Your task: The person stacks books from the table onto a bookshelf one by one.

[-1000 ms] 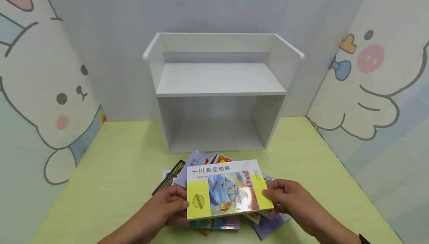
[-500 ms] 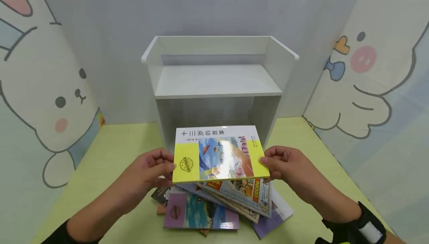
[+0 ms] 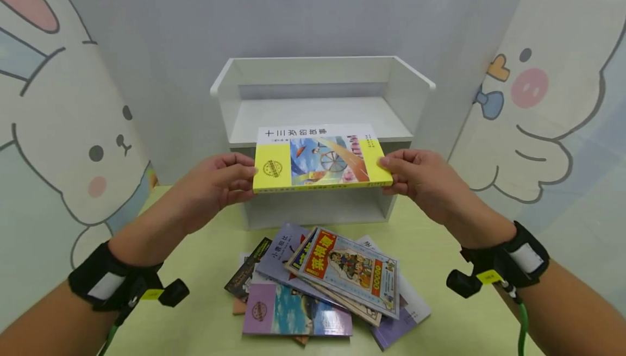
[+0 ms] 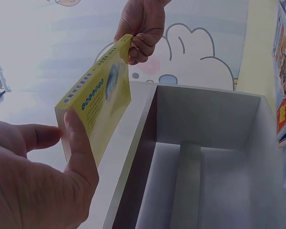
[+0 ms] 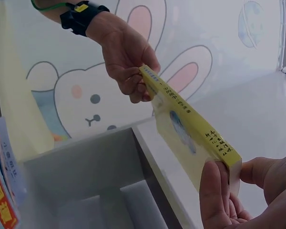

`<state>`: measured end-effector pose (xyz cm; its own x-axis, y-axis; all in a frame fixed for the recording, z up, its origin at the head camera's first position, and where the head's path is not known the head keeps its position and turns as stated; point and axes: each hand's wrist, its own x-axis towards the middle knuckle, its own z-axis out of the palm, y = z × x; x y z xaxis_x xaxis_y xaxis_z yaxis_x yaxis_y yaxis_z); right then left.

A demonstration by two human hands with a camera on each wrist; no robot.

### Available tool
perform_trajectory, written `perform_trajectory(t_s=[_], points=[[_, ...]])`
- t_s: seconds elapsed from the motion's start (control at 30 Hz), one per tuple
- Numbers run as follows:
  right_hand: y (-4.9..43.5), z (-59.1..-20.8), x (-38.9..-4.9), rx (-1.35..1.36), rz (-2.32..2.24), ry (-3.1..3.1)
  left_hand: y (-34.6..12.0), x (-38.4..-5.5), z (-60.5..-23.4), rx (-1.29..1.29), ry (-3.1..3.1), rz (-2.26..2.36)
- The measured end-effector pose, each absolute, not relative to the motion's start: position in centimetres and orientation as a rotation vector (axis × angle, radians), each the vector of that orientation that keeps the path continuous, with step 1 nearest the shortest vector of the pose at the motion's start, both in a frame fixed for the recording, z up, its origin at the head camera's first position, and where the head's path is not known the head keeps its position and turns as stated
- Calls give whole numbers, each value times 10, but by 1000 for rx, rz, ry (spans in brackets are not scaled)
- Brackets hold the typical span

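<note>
A yellow and white paperback book (image 3: 323, 160) is held up in front of the white shelf unit (image 3: 318, 139), spine toward me and cover tilted upward. My left hand (image 3: 210, 179) pinches its left end, thumb on top and fingers beneath. On its right end, my right hand (image 3: 420, 179) grips the same way. In the left wrist view, the yellow spine and back of the book (image 4: 102, 90) show between both hands. The right wrist view has the book (image 5: 190, 129) beside the upper shelf board, over the lower compartment.
A loose pile of several books lies on the pale green table (image 3: 186, 291), with a blue and red comic book (image 3: 352, 272) on top and a purple book (image 3: 295, 312) in front. Cartoon-printed walls (image 3: 538, 127) stand left and right. Both wrists wear black camera straps (image 3: 508, 258).
Both hands have lifted the yellow book up and forward, from over the pile to the level of the upper shelf. It now tilts so its spine shows. The pile stays put.
</note>
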<state>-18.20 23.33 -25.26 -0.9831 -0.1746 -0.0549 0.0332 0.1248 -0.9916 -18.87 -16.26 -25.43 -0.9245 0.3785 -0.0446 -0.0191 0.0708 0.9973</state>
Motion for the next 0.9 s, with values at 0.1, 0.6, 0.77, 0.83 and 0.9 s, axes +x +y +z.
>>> perform_trajectory(t_s=[0.1, 0.6, 0.77, 0.83, 0.9], points=[[232, -241, -196, -100, -1983, 2232, -160, -203, -242, 347, 2038, 1952], [222, -216, -278, -41, -1986, 2276, -141, -285, -216, 185, 2179, 1928], [219, -214, -300, 16, -1918, 2379, -129, -302, -215, 136, 2285, 1880], [219, -215, -308, 32, -1893, 2417, -125, -308, -215, 122, 2342, 1840], [219, -217, -315, 42, -1875, 2448, -122, -313, -216, 122, 2403, 1789]])
